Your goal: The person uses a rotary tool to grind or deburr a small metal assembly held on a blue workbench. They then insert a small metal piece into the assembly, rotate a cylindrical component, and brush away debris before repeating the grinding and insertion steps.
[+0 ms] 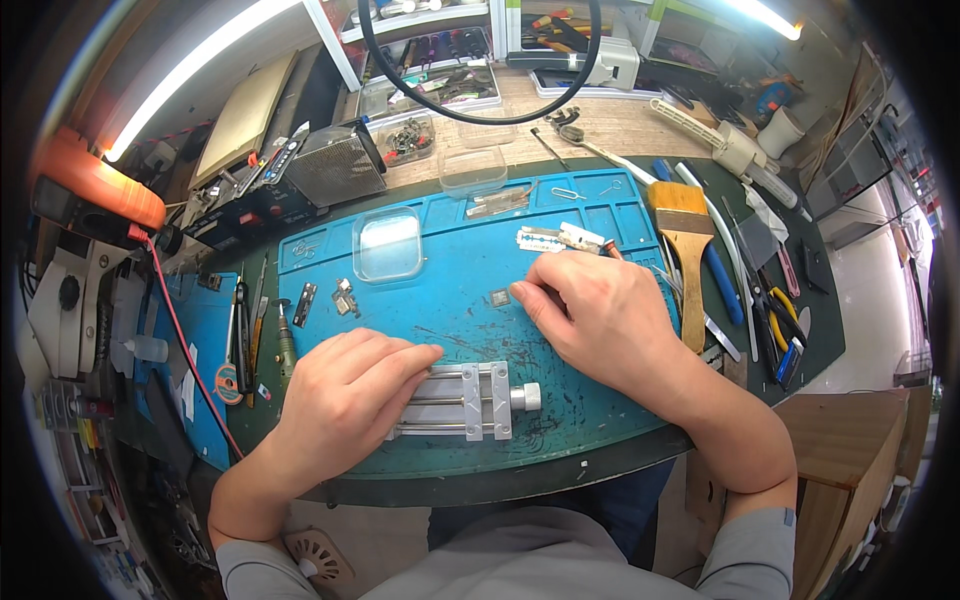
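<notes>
A small silver clamp fixture [455, 402] with rails and a round knob lies on the blue mat near its front edge. My left hand [350, 385] is closed over the fixture's left end, its fingertips hidden partly behind the hand. To the right, my right hand [605, 315] is closed with thumb and fingers together, resting on the mat. Its thumb tip points at a small square chip [500, 298], just left of it. What the right fingers hold, if anything, is hidden. Beyond that hand lies a razor blade [540, 240].
A clear plastic box [388, 246] stands on the blue mat [450, 325], with small metal parts [345, 298] nearby. A wide brush [684, 240], pliers [785, 318] and other tools crowd the right side. An orange multimeter [100, 185] and red cable [180, 340] are at left.
</notes>
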Motion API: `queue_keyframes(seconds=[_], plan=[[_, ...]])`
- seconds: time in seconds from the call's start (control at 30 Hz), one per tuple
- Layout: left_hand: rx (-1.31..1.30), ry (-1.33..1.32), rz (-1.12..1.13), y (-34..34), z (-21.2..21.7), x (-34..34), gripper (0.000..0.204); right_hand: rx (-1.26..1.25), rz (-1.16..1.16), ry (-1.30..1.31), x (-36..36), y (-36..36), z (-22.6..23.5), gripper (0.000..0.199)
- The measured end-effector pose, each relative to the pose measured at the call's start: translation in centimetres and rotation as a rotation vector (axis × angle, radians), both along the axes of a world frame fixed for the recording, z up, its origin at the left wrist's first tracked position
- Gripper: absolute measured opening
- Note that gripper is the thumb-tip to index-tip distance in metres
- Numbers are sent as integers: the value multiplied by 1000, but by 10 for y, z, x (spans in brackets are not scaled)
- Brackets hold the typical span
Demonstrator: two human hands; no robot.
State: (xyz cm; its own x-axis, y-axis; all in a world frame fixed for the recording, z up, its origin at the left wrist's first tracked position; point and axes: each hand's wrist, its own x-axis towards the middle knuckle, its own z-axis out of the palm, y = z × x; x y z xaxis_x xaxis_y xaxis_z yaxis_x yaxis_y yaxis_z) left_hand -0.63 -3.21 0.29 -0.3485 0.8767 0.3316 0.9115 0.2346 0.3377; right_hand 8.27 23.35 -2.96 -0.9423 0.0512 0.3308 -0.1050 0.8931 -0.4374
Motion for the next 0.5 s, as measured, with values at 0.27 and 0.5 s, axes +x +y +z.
queue_keyframes(seconds=[0.27, 0.5], plan=[[4, 5, -1, 0, 0, 0, 25, -1, -2, -5, 0, 0, 0, 23], [1, 4, -1, 0, 0, 0, 24, -4, -12, -19, 0, -1, 0, 23]])
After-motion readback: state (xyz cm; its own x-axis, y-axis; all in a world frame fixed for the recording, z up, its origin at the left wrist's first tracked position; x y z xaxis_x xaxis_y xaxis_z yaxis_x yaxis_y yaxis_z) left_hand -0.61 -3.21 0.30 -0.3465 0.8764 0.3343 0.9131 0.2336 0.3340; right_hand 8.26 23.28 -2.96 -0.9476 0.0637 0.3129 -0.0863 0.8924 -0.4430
